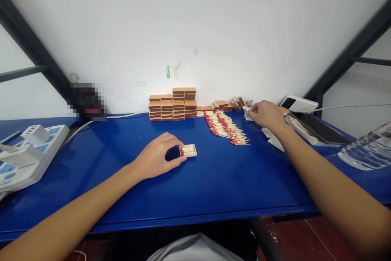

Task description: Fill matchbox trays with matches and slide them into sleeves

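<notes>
My left hand (159, 156) rests on the blue table (214, 183), its thumb and fingers pinching a small open matchbox tray (188, 150) filled with red-tipped matches. My right hand (267, 115) reaches to the far right, fingers closed on something small among loose matchbox sleeves (241, 103) near the wall; what it grips is hidden. A long spread of loose red-tipped matches (226, 127) lies between my hands. Stacks of closed orange matchboxes (172, 104) stand against the wall.
A white power strip (27, 151) with plugs sits at the left edge, its cable running along the back. At the right lie a white device (299, 104), a dark tray (320, 130) and clear plastic (363, 153). White paper pieces (273, 139) lie under my right forearm.
</notes>
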`<state>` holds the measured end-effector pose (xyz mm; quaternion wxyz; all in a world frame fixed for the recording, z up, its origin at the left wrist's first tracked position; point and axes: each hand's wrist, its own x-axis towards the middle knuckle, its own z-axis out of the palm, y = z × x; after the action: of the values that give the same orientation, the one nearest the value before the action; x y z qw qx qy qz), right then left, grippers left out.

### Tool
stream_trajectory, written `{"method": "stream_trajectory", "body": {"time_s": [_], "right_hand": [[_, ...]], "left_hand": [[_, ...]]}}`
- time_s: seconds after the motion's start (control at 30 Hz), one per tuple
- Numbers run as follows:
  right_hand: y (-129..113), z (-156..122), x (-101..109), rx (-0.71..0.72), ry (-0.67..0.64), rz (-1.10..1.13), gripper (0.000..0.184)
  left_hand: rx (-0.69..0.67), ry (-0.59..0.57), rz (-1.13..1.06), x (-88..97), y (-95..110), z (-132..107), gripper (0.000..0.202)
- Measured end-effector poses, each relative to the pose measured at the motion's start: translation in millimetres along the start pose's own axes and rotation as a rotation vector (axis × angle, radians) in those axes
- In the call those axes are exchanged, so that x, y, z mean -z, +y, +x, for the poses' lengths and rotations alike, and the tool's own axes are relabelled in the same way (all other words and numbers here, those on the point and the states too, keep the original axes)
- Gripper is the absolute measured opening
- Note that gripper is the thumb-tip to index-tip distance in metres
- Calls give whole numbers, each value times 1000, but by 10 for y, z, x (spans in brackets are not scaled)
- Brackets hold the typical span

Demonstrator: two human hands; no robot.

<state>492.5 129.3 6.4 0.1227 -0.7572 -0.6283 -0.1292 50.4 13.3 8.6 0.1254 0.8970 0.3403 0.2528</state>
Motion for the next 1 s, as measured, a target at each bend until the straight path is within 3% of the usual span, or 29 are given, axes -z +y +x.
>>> {"method": "stream_trajectory", "body": {"time_s": [0.23, 0.5, 0.7, 1.0], "right_hand": [[1, -29, 18, 58, 18, 11, 33], [-240, 228, -67, 212, 277, 155, 48], [-194, 465, -150, 248, 167, 128, 41], [-159, 314, 129, 245, 275, 22, 38]], "left_hand": [[7, 2, 18, 1, -9, 2, 26], [11, -17, 4, -19, -28, -15, 28], [18, -11, 4, -8, -14, -7, 29], [4, 3, 16, 10, -9, -13, 27]]}}
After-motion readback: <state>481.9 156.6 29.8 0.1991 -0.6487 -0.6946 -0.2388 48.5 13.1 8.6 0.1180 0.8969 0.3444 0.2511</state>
